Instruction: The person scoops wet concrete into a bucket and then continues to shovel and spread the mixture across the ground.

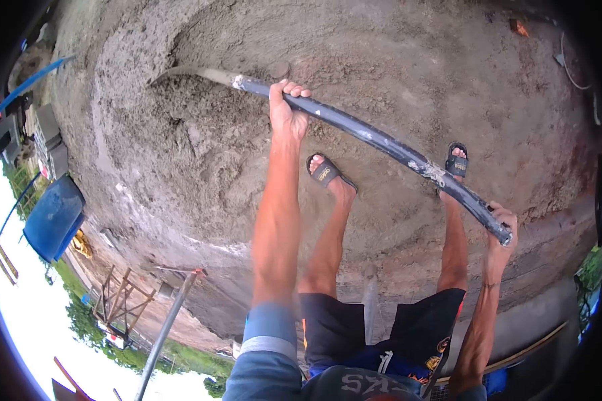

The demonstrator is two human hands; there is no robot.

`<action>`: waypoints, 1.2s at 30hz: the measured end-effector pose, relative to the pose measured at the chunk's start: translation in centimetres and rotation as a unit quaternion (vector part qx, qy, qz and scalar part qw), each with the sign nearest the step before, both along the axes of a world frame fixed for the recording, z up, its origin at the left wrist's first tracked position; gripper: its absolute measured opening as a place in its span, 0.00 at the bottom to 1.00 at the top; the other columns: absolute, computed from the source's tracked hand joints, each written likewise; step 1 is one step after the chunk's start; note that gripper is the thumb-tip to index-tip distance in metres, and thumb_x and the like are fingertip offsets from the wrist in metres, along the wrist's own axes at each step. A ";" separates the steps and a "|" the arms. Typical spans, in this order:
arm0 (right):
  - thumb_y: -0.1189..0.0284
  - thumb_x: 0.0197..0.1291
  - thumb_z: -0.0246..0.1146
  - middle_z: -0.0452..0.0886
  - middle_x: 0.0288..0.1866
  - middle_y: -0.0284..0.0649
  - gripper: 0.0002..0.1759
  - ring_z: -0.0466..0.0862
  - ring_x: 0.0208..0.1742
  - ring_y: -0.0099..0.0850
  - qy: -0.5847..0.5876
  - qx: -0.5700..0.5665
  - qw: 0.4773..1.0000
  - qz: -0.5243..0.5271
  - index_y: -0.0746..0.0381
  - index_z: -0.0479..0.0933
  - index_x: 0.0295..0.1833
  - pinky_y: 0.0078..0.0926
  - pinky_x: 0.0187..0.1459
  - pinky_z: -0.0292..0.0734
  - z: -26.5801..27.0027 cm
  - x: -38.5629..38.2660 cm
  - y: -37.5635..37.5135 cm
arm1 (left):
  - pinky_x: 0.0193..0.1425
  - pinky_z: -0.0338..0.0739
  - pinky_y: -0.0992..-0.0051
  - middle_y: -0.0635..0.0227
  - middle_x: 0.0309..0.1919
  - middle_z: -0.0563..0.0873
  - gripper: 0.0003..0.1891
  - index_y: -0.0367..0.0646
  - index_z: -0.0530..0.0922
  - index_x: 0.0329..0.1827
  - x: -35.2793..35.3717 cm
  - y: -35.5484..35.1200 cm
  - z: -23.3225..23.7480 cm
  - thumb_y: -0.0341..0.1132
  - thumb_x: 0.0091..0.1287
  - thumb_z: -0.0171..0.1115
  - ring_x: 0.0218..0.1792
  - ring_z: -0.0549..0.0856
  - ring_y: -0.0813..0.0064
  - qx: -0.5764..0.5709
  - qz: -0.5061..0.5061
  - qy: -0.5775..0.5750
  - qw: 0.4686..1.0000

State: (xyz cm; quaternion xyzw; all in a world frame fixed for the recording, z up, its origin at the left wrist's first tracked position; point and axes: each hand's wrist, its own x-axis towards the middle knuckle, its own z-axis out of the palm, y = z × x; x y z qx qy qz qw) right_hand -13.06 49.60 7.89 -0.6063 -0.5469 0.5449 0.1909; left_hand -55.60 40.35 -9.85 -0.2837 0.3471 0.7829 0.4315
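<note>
A long shovel [374, 137] with a dark, mortar-spattered handle stretches across the view. My left hand [289, 110] is wrapped round the handle near the metal blade. At the far end of the handle, my right hand [505, 227] is closed round it. The curved blade [204, 72] appears nearly edge-on, its tip at the wet grey mortar mix [201, 134]; whether it is sunk in cannot be made out. My feet, in black slides [325, 174], stand on the mix below the handle.
At the left are a blue barrel [55, 217] and grey blocks [49, 140]. A metal pole [170, 321] with a crosspiece rises at lower left, near a wooden frame [124, 301]. A thin pale cable [568, 67] lies at upper right.
</note>
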 end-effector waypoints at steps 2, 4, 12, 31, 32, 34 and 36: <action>0.85 0.53 0.61 0.76 0.46 0.41 0.09 0.74 0.60 0.38 0.053 0.166 0.977 0.120 0.63 0.69 0.33 0.37 0.58 0.73 -0.1 1.2 0.7 | 0.30 0.70 0.75 0.79 0.18 0.65 0.11 0.48 0.64 0.23 -0.2 -3.1 3.0 0.31 0.64 0.55 0.20 0.68 0.82 0.106 0.055 -0.028 0.992; 0.87 0.49 0.62 0.76 0.50 0.41 0.11 0.68 0.68 0.46 -0.044 0.215 0.953 0.207 0.61 0.69 0.32 0.41 0.61 0.69 2.3 1.6 2.1 | 0.28 0.69 0.78 0.80 0.15 0.64 0.15 0.49 0.63 0.20 1.1 -5.3 6.7 0.35 0.67 0.54 0.18 0.67 0.83 0.131 0.072 -0.036 0.988; 0.81 0.52 0.62 0.75 0.50 0.41 0.10 0.73 0.61 0.40 0.017 -0.222 0.963 -0.152 0.63 0.70 0.40 0.49 0.62 0.71 3.8 24.7 -2.5 | 0.32 0.73 0.75 0.75 0.21 0.68 0.10 0.46 0.67 0.34 22.5 4.6 8.5 0.32 0.62 0.62 0.24 0.71 0.81 -0.142 -0.080 -0.008 0.987; 0.87 0.48 0.54 0.74 0.36 0.37 0.08 0.78 0.48 0.35 -0.072 -0.278 0.945 -0.156 0.62 0.69 0.32 0.50 0.48 0.82 4.1 0.3 -6.0 | 0.30 0.73 0.74 0.75 0.20 0.69 0.06 0.44 0.68 0.28 4.8 -8.2 -3.3 0.27 0.63 0.54 0.22 0.71 0.80 -0.147 -0.050 -0.034 0.987; 0.85 0.49 0.56 0.75 0.36 0.36 0.08 0.77 0.50 0.35 -0.075 -0.181 0.978 -0.075 0.62 0.69 0.32 0.51 0.51 0.79 5.2 -1.0 -5.8 | 0.31 0.73 0.75 0.76 0.19 0.68 0.07 0.45 0.67 0.28 3.3 -8.5 -0.7 0.27 0.63 0.55 0.22 0.70 0.81 -0.121 -0.020 -0.023 0.992; 0.83 0.51 0.61 0.75 0.37 0.36 0.08 0.75 0.54 0.37 -0.072 0.021 0.994 0.081 0.61 0.68 0.31 0.54 0.57 0.74 7.1 -2.5 -5.4 | 0.31 0.72 0.76 0.78 0.18 0.67 0.11 0.47 0.65 0.25 0.9 -10.1 1.7 0.27 0.63 0.56 0.20 0.69 0.82 -0.020 0.062 -0.031 0.997; 0.82 0.50 0.65 0.77 0.41 0.38 0.11 0.72 0.61 0.44 -0.035 0.166 0.966 0.197 0.60 0.68 0.31 0.48 0.61 0.67 8.7 -3.0 -4.6 | 0.29 0.69 0.78 0.80 0.16 0.64 0.15 0.49 0.63 0.19 -0.7 -12.4 6.6 0.30 0.64 0.56 0.19 0.67 0.83 0.122 0.123 -0.077 0.982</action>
